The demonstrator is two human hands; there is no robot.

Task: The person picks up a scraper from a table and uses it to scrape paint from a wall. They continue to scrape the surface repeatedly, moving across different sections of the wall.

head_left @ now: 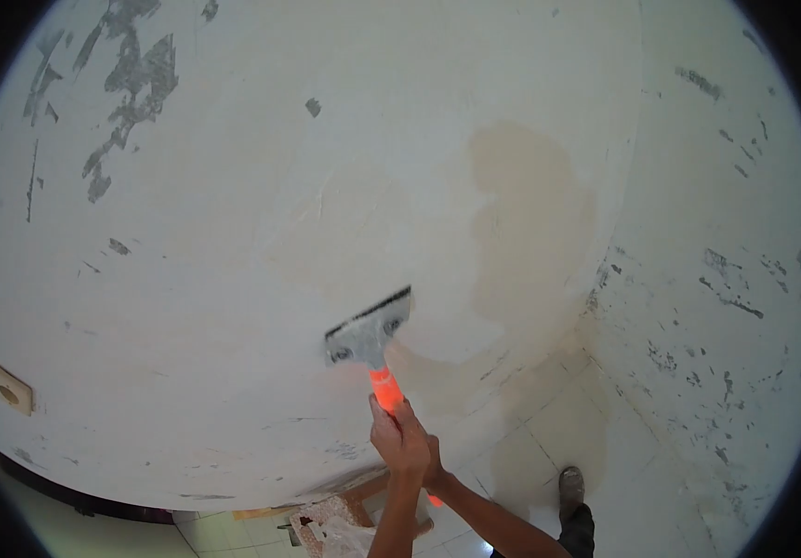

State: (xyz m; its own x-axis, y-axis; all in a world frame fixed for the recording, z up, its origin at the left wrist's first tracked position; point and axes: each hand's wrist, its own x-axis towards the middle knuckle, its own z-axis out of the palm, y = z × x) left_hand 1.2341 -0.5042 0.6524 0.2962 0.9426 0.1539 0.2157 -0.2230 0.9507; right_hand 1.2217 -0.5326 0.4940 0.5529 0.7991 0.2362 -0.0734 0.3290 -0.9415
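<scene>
A wide-bladed wall scraper (368, 327) with a bright orange handle is held in front of a pale, patchy wall (233, 260). Its dark blade edge slants up to the right and appears to lie against the wall surface. My left hand (398, 439) is closed round the orange handle just below the metal head. Lower down, my right hand (434, 463) is closed on the same handle, its fingers partly hidden behind my left hand and wrist. The orange end of the handle shows below the right hand.
Grey bare spots mark the wall at upper left, and a side wall (716, 279) meets it at right. A socket (11, 387) sits at lower left. Bubble wrap (333, 523) lies on the tiled floor (549, 423), near my shoe (571, 488).
</scene>
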